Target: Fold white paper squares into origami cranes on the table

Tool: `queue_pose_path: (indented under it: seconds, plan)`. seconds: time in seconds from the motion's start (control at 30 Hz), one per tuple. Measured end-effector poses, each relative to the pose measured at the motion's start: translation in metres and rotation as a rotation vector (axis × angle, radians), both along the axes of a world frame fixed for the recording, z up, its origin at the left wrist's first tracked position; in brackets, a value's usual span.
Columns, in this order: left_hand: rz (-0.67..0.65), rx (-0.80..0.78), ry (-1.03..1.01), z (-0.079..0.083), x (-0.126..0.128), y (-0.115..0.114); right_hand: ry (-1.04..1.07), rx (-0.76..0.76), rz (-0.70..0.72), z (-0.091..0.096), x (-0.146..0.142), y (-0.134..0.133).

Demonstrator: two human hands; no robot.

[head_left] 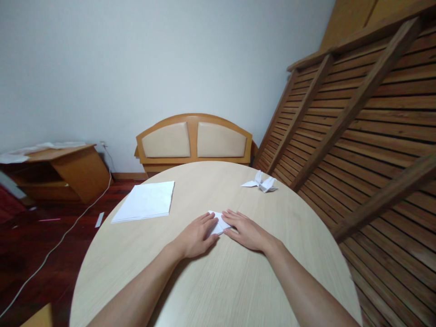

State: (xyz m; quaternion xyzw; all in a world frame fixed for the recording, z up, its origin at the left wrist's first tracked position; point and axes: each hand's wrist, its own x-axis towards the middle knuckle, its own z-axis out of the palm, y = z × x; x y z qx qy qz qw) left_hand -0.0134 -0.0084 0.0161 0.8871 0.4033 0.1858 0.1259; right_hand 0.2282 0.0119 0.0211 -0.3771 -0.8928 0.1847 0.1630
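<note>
While both hands rest on the round, pale wood-grain tabletop (218,286), a small, flat, folded piece of white paper (220,223) lies between and partly beneath their fingers (208,218). The left hand (196,235) covers the near-left part of this piece, its fingers extended and slightly parted, the thumb set apart toward the near edge. The right hand (248,231) meets the opposite side in much the same attitude, fingers outstretched and a little spread, thumb apart below them. Neither hand appears to pinch the paper; both seem to press it flat.

Beyond the fingers and to their left lies a neat stack of flat white paper sheets (146,200), unfolded and well apart from either hand. Beyond the fingers and to their right stands an angular white folded-paper figure (261,182) with pointed projections, touched by neither hand.

Judged by its compact outline, the piece under the fingers has probably received several folds already, yet it lies flat, without the raised points of the figure. Its shaping thus seems partly done; the number of folds left cannot be told, since the fingers hide its edges.
</note>
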Motion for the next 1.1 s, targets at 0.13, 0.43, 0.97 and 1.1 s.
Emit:
queue_pose_path:
  seconds: [0.13,0.43,0.97,1.1]
  plan:
    - [-0.036,-0.002,-0.029,0.002,0.000,0.001,0.037,0.033,0.009,0.000,-0.001,0.002]
    - [0.026,0.000,-0.030,0.007,0.007,-0.001,0.045,0.184,0.012,0.003,-0.011,-0.004]
    - [0.066,0.011,-0.079,0.010,0.009,-0.004,0.039,0.248,0.006,0.002,-0.019,-0.002]
    - [0.074,-0.001,-0.102,0.010,0.007,-0.002,-0.007,0.299,-0.022,0.001,-0.017,0.001]
